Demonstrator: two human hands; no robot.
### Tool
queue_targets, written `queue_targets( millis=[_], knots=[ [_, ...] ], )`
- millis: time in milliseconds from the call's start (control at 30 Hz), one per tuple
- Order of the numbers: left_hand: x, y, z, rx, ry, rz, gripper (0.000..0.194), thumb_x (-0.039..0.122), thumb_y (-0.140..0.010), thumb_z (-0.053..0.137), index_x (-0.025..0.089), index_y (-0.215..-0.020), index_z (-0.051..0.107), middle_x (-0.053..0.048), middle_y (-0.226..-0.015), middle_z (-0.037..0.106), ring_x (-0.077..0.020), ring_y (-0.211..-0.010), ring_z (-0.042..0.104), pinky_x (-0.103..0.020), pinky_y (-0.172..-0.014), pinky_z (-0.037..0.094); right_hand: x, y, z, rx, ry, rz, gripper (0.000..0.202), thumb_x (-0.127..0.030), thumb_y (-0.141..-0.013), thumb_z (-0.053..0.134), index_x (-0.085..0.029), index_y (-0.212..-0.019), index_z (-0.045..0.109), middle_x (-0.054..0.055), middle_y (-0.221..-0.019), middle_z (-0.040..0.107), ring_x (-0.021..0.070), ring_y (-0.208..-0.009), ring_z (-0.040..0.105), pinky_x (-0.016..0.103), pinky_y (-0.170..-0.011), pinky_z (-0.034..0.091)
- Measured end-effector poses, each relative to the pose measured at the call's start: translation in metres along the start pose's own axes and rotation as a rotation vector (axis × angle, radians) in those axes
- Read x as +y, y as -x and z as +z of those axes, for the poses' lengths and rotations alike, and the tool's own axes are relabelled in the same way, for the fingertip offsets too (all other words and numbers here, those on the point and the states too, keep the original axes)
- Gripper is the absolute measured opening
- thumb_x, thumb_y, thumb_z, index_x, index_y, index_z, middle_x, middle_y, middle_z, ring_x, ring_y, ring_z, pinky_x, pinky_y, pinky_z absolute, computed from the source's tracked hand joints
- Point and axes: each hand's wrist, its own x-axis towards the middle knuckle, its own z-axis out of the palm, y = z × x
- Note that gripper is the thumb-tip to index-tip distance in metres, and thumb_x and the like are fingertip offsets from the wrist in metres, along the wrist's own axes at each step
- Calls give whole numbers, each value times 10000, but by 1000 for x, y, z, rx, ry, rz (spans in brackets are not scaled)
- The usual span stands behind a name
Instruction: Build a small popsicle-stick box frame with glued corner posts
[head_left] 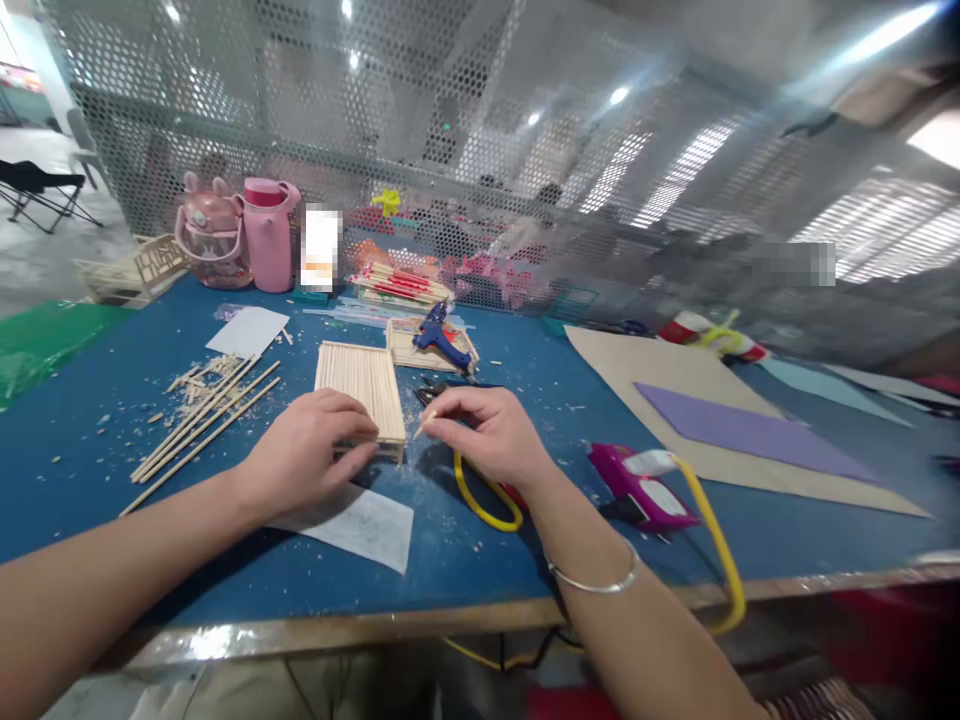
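- Biggest thing going: the metal screen [420, 60], full of holes, rising behind the stick panel [360, 385] and everything around it.
- Next, the blue counter [480, 575], spread out on every side of the panel and dusted with crumbs.
- Well to the panel's right, a tan cardboard sheet [615, 365] lies flat, with a purple sheet [750, 430] on top of it.
- Behind the panel and off to its left, two pink bottles [270, 240] stand upright, side by side.
- And here are the hands! The left hand [311, 445] is at the panel's near end, fingers bent over the sticks; whether it truly grips, I can't tell.
- The right hand [487, 430] is just right of the panel's near corner, thumb and forefinger pinching something small.
- The panel itself: pale sticks lined up snugly, lying on the counter between the hands and the screen.
- White paper [360, 530] in front of the panel, partly covered by the left hand.
- Long sticks [202, 425] lie to the panel's left, fanned out beside a heap of scraps [214, 378].
- Right of the panel, nearer than the cardboard, a magenta gadget [649, 490].
- Just behind the panel, a blue glue gun [442, 340] rests on a wooden frame [403, 348].
- Smallest of all, beside the panel's near right corner: a short stick [426, 425], held in that right-hand pinch.
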Motion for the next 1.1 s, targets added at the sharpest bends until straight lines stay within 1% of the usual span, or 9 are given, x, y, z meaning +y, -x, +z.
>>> queue_targets(
  millis=[200, 400, 867, 1100],
  knots=[
    [-3, 0, 2, 48, -7, 30, 192, 236, -845, 496, 159, -840, 672, -67, -851, 676, -177, -812, 600, -344, -754, 484, 3, 1, 3, -38, 8, 11, 104, -240, -729, 619, -142, -702, 646, 8, -616, 634, 86, -541, 539, 200, -520, 420],
    [-2, 0, 2, 57, -12, 41, 186, 224, -839, 501, 153, -836, 673, -72, -846, 678, -182, -804, 604, -352, -749, 491, 5, 0, 6, -15, 47, 14, 120, -252, -730, 616, -141, -698, 648, 12, -618, 638, 87, -543, 536, 203, -520, 413],
    [-3, 0, 2, 62, -16, 47, 182, 222, -836, 509, 154, -831, 677, -71, -834, 676, -174, -798, 602, -338, -743, 494, 6, -1, 11, 20, 41, 27, 151, -273, -742, 605, -132, -697, 633, 7, -601, 614, 80, -527, 512, 200, -512, 399],
    [-3, -1, 3, 77, -32, 48, 183, 232, -833, 516, 158, -819, 682, -72, -828, 676, -167, -780, 609, -326, -728, 500, 4, -1, 13, 41, 55, -15, 147, -265, -739, 596, -132, -681, 620, -3, -592, 591, 72, -523, 483, 200, -512, 379]
  ],
)
